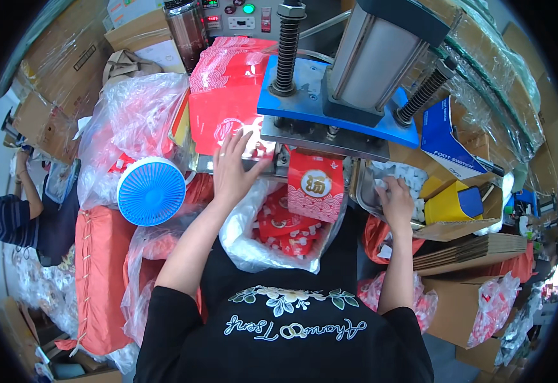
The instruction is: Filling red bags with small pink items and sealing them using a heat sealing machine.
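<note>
My left hand [233, 167] reaches to the press's left side, fingers spread over the near edge of a stack of red printed packets [218, 118]. Whether it touches the top one I cannot tell. My right hand [396, 203] is at a metal tray [363, 191] of small white pieces [413, 173], with a white bit pinched at its fingertips. Between my hands, a red packet with a gold round emblem [316, 185] hangs from the front of the blue press [336, 102]. Below it, a clear plastic bag [244, 236] holds several red packets [285, 223].
A blue round fan [151, 191] stands left, by clear bags [132, 115] and a red-orange bundle [103, 274]. On the right are a yellow bin [445, 205], a blue box [448, 137] and stacked cardboard [470, 255]. Another person [14, 210] is at far left.
</note>
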Tool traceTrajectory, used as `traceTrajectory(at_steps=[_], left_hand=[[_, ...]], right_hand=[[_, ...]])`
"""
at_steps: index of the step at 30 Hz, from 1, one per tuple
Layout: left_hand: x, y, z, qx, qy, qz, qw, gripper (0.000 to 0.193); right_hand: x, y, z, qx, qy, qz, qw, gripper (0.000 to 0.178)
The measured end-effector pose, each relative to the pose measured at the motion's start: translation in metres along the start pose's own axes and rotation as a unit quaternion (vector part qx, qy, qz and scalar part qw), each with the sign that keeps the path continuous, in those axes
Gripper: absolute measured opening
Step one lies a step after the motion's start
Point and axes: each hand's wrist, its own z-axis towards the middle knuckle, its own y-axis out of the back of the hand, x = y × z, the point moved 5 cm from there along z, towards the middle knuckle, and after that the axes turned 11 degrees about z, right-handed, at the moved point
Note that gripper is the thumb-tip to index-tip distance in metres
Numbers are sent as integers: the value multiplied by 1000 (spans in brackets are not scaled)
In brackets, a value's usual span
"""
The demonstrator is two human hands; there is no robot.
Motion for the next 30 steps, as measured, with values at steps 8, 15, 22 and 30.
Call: traceTrajectory(at_steps=[8,15,22,30], left_hand=[[20,32,-40,32,94,-235,967,16],[-36,8,-81,213,140,-371,893,15],[-51,-21,-108,296,68,-388,870,18],[-91,-34,-69,321,99,-468,818,32]], right_hand=[[4,22,1,-56,-42,277,958,28],[139,27,7,87,179,260,945,18],[149,-1,-1,260,193,331,886,21],[112,-1,12,206,11,439,874,33]])
